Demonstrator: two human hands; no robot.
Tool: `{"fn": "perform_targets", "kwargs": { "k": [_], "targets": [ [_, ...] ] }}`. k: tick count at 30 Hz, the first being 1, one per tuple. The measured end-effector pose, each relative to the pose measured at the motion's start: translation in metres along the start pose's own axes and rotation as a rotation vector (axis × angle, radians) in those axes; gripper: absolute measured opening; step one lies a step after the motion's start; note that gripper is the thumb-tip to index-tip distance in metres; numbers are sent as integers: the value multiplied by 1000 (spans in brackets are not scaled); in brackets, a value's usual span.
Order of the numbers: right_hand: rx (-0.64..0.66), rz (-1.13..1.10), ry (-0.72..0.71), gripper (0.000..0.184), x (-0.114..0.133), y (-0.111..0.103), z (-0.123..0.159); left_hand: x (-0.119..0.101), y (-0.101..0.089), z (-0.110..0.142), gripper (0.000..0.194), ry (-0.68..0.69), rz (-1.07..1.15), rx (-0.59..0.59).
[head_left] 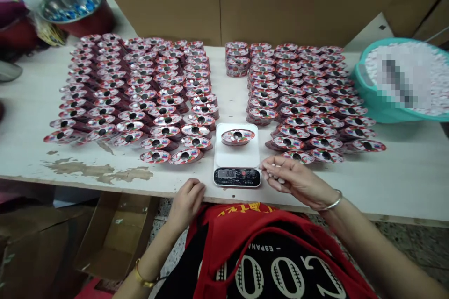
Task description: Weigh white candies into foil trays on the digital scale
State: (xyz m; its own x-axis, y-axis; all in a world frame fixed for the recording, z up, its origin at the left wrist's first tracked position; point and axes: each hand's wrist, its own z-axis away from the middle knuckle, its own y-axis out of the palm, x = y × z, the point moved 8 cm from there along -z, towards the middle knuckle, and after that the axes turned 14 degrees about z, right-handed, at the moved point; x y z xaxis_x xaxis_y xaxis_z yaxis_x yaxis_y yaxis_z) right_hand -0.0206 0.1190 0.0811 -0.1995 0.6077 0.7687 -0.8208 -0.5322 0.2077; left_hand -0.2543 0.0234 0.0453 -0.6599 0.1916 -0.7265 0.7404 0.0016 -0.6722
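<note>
A white digital scale (220,156) lies on the table in front of me, its display reading what looks like 86.6. On its platform stands one red-and-white printed container (228,136) with a round dark hole in its top and small white pieces by the hole. My right hand (293,178), just right of the scale, has its fingers closed around several small white candy-like pieces (277,177). My left hand (187,198) rests at the table's front edge, left of the scale, fingers curled; whether anything is inside them is hidden.
Rows of similar containers (136,79) fill the left, and more containers (298,91) stand right. A turquoise basin (368,98) of white pieces is at far right. A metal bowl (75,7) with blue items sits back left. Cardboard (280,4) lines the back; an open box (112,238) lies below.
</note>
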Motion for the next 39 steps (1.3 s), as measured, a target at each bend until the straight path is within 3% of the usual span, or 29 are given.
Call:
{"fn": "perform_targets", "kwargs": {
  "k": [6, 11, 14, 20, 25, 30, 36, 39],
  "targets": [
    [20, 2, -16, 32, -13, 5, -1, -67, -40, -85, 19, 294, 41, -276],
    [5, -19, -28, 30, -20, 1, 4, -98, -35, -145, 9, 394, 5, -287],
    [-27, -60, -38, 30, -22, -6, 6, -94, -27, -148, 7, 371, -13, -281],
    [6, -84, -11, 31, -27, -2, 2, -72, -29, -132, 8, 263, -65, -346],
    [34, -88, 6, 34, -24, 5, -4, -82, -12, -141, 9, 313, -201, -212],
    [42, -98, -15, 34, -21, 5, -5, -91, 2, -162, 9, 318, -164, -131],
    [34, -124, 0, 36, -27, 3, -6, -88, -1, -170, 11, 260, -91, -127],
    [46, -134, 6, 35, -28, 5, -7, -83, -7, -166, 22, 246, -94, -128]
  ]
}}
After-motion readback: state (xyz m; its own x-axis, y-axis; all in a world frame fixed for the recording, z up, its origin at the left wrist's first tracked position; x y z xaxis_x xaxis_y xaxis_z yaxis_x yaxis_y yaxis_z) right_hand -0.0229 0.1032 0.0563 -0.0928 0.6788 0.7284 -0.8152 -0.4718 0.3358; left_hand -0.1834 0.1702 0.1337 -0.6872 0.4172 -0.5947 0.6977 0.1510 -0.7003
